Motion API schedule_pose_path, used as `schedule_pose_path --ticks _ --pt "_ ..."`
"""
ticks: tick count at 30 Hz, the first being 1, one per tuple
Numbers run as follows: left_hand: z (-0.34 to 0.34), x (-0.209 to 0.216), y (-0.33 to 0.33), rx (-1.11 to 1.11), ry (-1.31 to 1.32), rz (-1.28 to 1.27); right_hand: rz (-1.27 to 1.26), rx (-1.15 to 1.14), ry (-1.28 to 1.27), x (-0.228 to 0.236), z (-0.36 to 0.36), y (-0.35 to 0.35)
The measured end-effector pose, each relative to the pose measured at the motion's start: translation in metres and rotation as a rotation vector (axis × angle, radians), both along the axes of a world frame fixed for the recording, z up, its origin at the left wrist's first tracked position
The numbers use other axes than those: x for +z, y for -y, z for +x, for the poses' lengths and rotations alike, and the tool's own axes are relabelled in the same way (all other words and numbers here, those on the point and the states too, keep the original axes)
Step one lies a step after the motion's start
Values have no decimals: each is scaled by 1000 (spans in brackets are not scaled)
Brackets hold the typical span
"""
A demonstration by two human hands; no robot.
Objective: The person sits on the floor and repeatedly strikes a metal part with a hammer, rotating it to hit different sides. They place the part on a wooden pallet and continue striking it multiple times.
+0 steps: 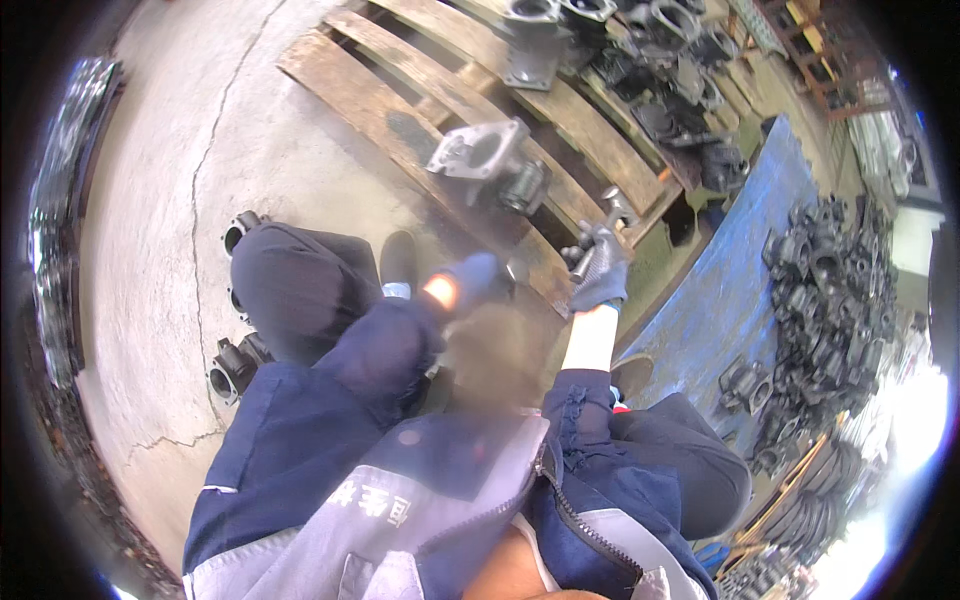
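My right hand [600,280], in a dark glove, is closed round what looks like a metal hammer; the hammer's head [619,205] sticks out beyond the fingers, over the pallet's near corner. My left hand [472,276], gloved in blue, is curled and blurred by motion. Something small and dark shows at its fingers, too smeared to name. Just beyond both hands, a metal casting [478,150] with a pale, square, holed flange and a darker body rests on the wooden pallet [350,85]. Neither hand touches it.
Dark castings [670,70] crowd the pallet's far right part. A blue sheet [715,260] lies on the right, beside a large heap of black castings [830,300]. More castings [232,370] stand on the cracked floor [150,250] by my left knee.
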State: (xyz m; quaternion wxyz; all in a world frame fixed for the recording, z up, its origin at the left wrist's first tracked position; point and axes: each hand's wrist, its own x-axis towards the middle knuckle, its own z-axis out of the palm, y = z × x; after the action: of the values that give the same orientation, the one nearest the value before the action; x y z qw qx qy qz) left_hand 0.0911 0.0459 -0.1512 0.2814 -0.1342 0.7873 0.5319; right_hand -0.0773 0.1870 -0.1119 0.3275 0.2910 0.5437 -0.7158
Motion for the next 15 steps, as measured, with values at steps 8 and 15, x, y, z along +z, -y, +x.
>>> schedule_pose_path --ticks 8,15 --pt "18 89 170 1070 -687 622 -180 200 -842 150 34 47" --pt "-16 14 181 1371 -584 874 122 368 -732 173 82 51"
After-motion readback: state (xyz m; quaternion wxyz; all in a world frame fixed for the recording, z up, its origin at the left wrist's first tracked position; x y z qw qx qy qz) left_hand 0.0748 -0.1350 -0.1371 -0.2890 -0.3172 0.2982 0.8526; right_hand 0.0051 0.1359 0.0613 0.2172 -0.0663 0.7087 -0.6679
